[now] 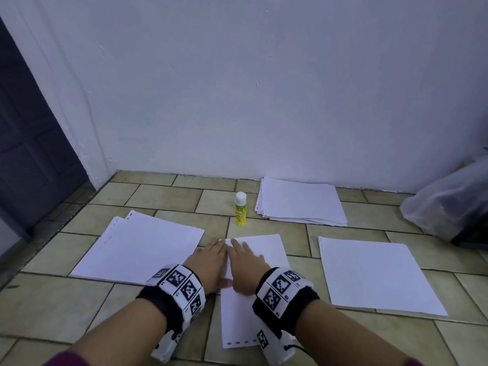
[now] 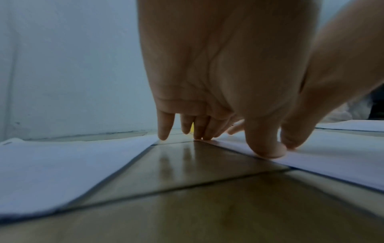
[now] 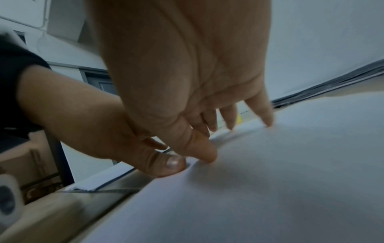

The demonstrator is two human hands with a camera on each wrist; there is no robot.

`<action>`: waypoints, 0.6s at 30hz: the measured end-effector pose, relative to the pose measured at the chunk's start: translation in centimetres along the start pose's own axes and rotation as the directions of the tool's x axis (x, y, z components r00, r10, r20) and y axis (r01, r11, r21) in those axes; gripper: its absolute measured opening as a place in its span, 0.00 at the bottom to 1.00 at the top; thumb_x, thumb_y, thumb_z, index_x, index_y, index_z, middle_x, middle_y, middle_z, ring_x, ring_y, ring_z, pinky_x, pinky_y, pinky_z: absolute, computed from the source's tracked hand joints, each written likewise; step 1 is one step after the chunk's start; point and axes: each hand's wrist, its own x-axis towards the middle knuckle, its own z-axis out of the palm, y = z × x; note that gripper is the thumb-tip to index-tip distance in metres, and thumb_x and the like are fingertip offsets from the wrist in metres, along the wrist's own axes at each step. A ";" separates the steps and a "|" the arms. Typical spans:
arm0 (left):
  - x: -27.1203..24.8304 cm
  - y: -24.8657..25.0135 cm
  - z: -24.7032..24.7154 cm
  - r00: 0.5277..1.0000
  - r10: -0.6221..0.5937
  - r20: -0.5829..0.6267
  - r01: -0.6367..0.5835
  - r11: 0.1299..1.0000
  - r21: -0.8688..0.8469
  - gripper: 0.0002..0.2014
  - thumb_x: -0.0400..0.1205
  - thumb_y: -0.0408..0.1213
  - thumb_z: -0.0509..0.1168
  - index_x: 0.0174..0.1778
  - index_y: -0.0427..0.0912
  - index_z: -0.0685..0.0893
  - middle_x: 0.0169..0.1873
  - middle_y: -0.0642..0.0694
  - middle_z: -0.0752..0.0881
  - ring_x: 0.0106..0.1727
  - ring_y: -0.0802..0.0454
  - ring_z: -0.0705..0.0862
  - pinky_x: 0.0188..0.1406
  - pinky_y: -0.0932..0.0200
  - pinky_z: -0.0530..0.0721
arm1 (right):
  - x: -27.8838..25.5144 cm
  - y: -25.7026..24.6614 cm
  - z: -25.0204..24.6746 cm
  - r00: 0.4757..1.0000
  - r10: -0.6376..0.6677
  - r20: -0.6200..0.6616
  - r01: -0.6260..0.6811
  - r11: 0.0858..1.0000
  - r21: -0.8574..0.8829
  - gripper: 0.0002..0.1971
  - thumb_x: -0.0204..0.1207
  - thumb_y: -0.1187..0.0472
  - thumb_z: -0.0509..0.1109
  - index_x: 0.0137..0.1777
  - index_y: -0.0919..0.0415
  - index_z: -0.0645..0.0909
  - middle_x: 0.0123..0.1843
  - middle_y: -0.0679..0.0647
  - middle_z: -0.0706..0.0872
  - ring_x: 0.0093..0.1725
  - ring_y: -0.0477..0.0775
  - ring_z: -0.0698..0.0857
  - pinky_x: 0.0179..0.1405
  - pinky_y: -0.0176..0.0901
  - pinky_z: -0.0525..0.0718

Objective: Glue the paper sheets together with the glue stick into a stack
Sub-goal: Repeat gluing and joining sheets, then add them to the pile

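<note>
Nearest the person, a single paper sheet (image 1: 253, 276) lies lengthwise on the tiled floor (image 1: 66, 307), its punched edge at the near end. Both hands are flat on it. The left hand (image 1: 211, 260) sits along the sheet's left edge, its fingers (image 2: 164, 131) straight and slightly spread, with the tips down at the paper's edge and the thumb pressing on the paper. The right hand (image 1: 244, 262) lies just beside it, further onto the sheet, with its fingers (image 3: 261, 108) long and fanned, gripping nothing. Hands laid flat like this suggest pressing and smoothing, probably to bed a glued sheet onto what lies beneath. Whether a second sheet is under it cannot be told from the head view.

To either side, within easy reach, lie two more lots of paper: a left pile (image 1: 142, 247) of several sheets with offset edges and a right pile (image 1: 375, 273) squared more neatly. Which one supplies fresh sheets and which receives finished work I cannot say.

Further out, the glue stick (image 1: 240, 208) stands upright on the floor with its white cap on, apart from both hands. Parked there it stays off the paper and is simple to grab. Just to its right, near the wall (image 1: 264, 88), sits a far pile (image 1: 301, 202) of fanned sheets. A translucent plastic bag (image 1: 449, 199) slumps at the far right.

The stacking looks under way but not finished — loose paper remains on three sides.
</note>
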 end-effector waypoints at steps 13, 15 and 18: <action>-0.5 -0.1 -1.0 0.999 -0.046 0.002 0.046 0.998 0.036 0.45 0.81 0.61 0.60 0.84 0.38 0.49 0.84 0.45 0.51 0.84 0.49 0.49 0.82 0.46 0.54 | -0.8 6.6 -2.2 0.987 0.154 -0.047 -0.147 0.981 0.129 0.31 0.82 0.47 0.59 0.82 0.57 0.58 0.78 0.56 0.71 0.75 0.59 0.71 0.76 0.50 0.65; -0.6 0.1 -1.7 0.998 -0.055 -0.007 0.055 0.997 0.057 0.44 0.77 0.66 0.62 0.80 0.38 0.61 0.80 0.45 0.62 0.81 0.49 0.59 0.77 0.47 0.63 | -0.9 5.8 -1.8 0.985 0.156 -0.075 -0.154 0.988 0.029 0.35 0.78 0.41 0.65 0.80 0.57 0.62 0.77 0.56 0.70 0.76 0.59 0.68 0.73 0.52 0.68; -0.6 0.3 -2.8 0.994 -0.102 -0.040 0.104 0.993 0.060 0.37 0.75 0.68 0.63 0.68 0.39 0.73 0.66 0.45 0.73 0.71 0.48 0.68 0.59 0.54 0.73 | -1.4 3.9 -1.3 0.977 0.160 -0.139 -0.191 0.949 -0.250 0.27 0.79 0.46 0.66 0.73 0.58 0.70 0.71 0.62 0.68 0.73 0.65 0.64 0.63 0.52 0.71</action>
